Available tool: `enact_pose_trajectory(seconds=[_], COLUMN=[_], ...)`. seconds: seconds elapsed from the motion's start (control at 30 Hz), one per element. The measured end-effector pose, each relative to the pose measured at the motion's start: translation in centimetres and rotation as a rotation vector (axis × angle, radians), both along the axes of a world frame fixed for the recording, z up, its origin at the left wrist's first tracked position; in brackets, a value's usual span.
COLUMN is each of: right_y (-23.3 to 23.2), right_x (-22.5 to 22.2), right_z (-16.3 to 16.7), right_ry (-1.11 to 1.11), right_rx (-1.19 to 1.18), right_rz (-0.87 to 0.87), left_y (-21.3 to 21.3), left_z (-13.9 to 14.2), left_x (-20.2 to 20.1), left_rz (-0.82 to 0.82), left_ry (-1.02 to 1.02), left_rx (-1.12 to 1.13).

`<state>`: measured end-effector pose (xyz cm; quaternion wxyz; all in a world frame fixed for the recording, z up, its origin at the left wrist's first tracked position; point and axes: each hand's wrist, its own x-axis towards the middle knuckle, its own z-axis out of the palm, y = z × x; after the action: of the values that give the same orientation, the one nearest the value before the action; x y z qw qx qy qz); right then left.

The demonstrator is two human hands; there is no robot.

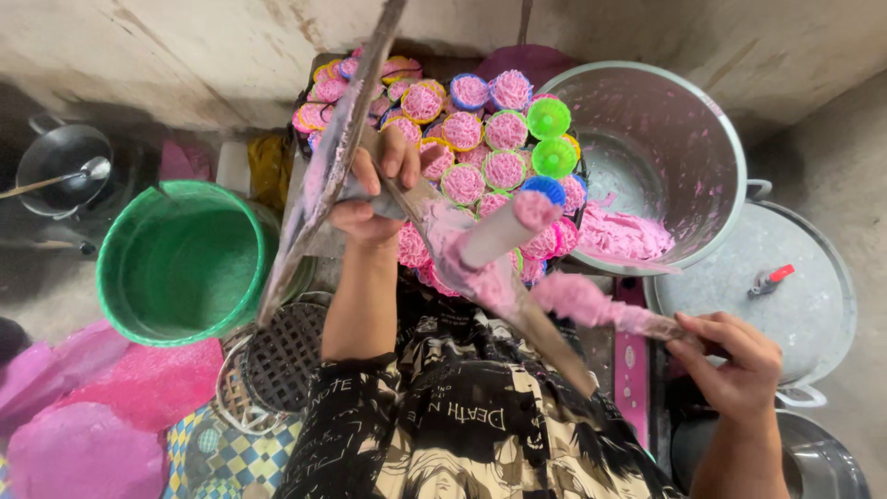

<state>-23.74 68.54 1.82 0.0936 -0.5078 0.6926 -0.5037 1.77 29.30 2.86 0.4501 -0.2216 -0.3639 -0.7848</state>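
I see my right hand (739, 365) with fingers clamped on a spatula (601, 310) reaching toward ten o'clock, loaded with pink dough; my left hand (374, 189) grips a dough-smeared metal press (434, 226) at centre.

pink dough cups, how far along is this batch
Done: most small cups already hold pink dough. In hand: the left hand grips the press; the right hand loads it with a dough-coated spatula. Left: two green cups look empty, and dough remains in the metal pot.
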Motion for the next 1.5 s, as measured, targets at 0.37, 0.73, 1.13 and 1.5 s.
enact_pose_trajectory(seconds=[0.37, 0.73, 1.13, 1.5], right_y=[-3.3, -3.4, -4.6, -16.6], right_x=[1.2, 1.9, -7.0, -16.9], right_z=[-6.3, -7.6, -0.6, -11.3], right_ry=[-0.197, -0.376, 0.516, 0.727], right_rx=[0.053, 0.015, 0.588, 1.165], right_rz=[-0.291, -0.257, -0.677, -0.265], left_y=[1.2, 4.6, 1.6, 2.5], left_z=[0.8, 2.0, -2.4, -4.9], left_x=[-1.1, -3.5, 3.5, 16.6], left_rz=[0.542, 0.306, 1.312, 0.888], left_ry=[-0.299, -0.254, -0.279, 0.22], left_rx=[-0.629, -0.51, -0.89, 0.058])
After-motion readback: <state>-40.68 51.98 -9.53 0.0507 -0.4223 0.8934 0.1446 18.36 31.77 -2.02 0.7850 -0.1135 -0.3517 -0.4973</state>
